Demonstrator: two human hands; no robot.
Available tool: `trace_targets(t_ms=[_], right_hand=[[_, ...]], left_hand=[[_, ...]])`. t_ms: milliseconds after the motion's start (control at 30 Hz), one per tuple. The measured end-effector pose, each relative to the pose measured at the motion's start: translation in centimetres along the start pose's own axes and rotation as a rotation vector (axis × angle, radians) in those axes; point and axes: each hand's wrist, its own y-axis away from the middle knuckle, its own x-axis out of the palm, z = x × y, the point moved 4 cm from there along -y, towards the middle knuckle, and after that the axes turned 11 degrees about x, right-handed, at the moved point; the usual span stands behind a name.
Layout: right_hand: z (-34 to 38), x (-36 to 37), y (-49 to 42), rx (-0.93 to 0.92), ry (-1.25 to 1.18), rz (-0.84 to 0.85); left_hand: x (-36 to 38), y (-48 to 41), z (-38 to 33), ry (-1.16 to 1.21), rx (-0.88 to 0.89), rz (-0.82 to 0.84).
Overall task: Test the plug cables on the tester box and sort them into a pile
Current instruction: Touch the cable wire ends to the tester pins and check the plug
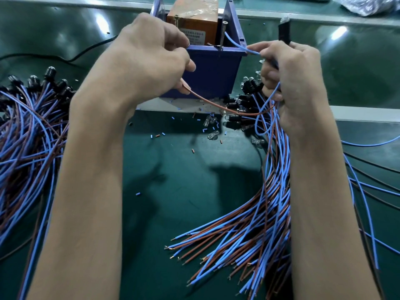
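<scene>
Step in hand: testing. Left hand (147,61) pinching brown wire (207,102) at box (214,70) front rim, wire tip hidden behind fingers. Right hand (290,72) pinching blue wire (236,43) leading toward screw (224,23) in box, also gripping plug (284,29) upright. Next, likely: both bare ends needing firm contact, then cable going onto left pile (28,131). Bundle (249,230) lying by right forearm. Green mat (173,180) carrying insulation bits (151,136), small bulbs (213,134).

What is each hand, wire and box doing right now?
Left hand, pinches the brown wire.
Right hand, pinches the blue wire.
Blue wire end, up at a screw in the tester box.
Black plug, upright, poking up behind that hand.
Left cable pile, lying loose.
Right cable pile, lying loose.
</scene>
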Motion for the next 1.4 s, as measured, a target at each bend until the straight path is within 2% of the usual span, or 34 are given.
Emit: trace_targets(t_ms=[167, 533, 833, 1400], right_hand=[[0.0, 0.0, 0.0, -0.004, -0.002, -0.005], [-0.2, -0.1, -0.2, -0.003, -0.015, -0.02], [-0.3, -0.4, -0.6, 0.006, -0.064, -0.061], [-0.2, -0.2, -0.1, 0.018, -0.006, -0.021]], left_hand=[[-0.4, 0.0, 0.5, 0.016, -0.034, 0.0], [-1.5, 0.0, 2.2, 0.07, -0.177, -0.157], [-2.1, 0.3, 2.0, 0.105, -0.211, -0.232], [-1.4, 0.1, 1.5, 0.056, -0.176, -0.145]])
